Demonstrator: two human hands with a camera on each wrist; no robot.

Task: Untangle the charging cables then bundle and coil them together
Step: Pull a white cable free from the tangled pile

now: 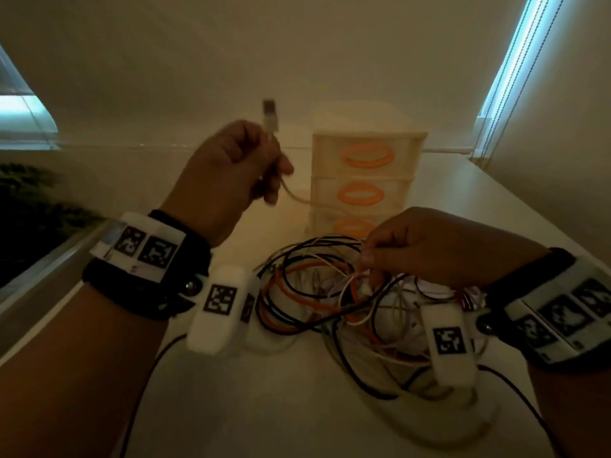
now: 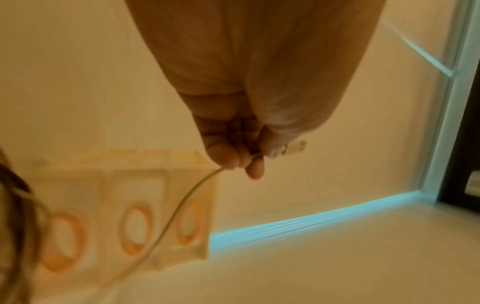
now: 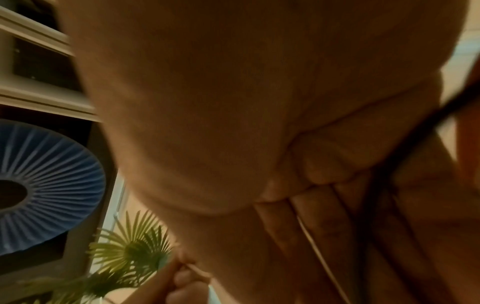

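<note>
A tangle of black, white and orange charging cables [image 1: 330,302] lies on the white table [image 1: 264,408] in front of me. My left hand [image 1: 231,180] is raised above it and grips a pale cable [image 2: 182,207] just below its USB plug [image 1: 270,119], which sticks up past the fingers [image 2: 231,158]. The cable sags from that fist toward the tangle. My right hand [image 1: 429,249] is low over the heap and pinches a thin white strand [image 3: 319,253] between thumb and fingers; a black cable [image 3: 405,148] crosses that palm.
A small cream drawer unit [image 1: 367,173] with orange ring handles stands against the wall just behind the tangle. A window blind [image 1: 515,71] hangs at the right. A green plant [image 1: 29,200] sits beyond the table's left edge.
</note>
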